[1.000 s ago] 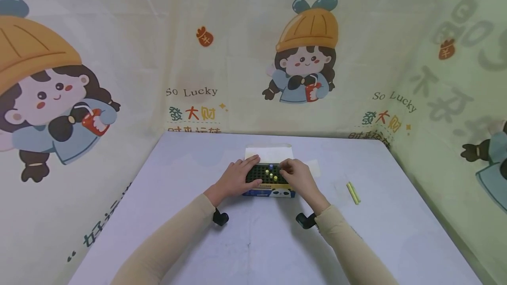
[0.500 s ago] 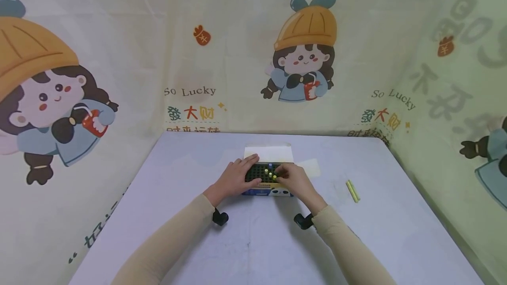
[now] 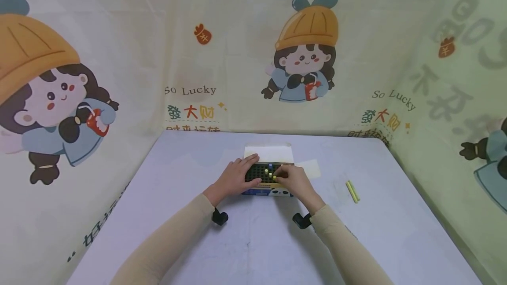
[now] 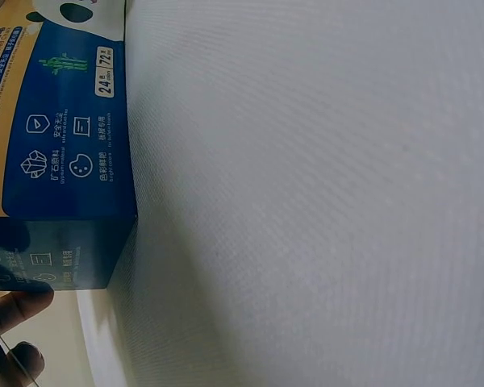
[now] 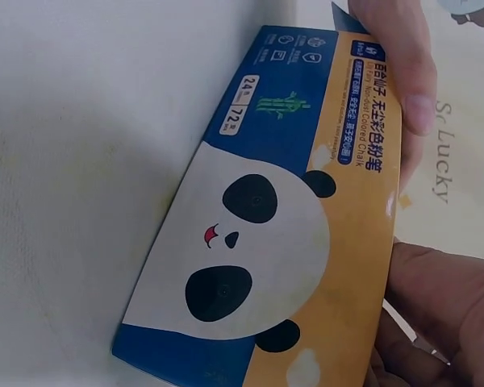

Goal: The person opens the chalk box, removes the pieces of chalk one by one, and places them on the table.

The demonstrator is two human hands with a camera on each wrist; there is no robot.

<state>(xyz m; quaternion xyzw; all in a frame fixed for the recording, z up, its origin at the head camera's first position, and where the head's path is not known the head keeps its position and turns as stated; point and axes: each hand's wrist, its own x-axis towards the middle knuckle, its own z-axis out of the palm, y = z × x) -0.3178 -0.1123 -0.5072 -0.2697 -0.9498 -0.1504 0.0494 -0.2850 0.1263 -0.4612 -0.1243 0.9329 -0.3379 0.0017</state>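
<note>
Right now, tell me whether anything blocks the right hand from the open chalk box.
Nothing visible does: the right hand is at the right end of the chalk box, with the white flap out of the way behind it.

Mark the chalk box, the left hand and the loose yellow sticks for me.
Chalk box [image 5: 262, 230], right wrist view: printed front wall.
Left hand [image 3: 236, 177], head view: its back.
Yellow sticks [image 3: 351, 192], head view: middle of one.
</note>
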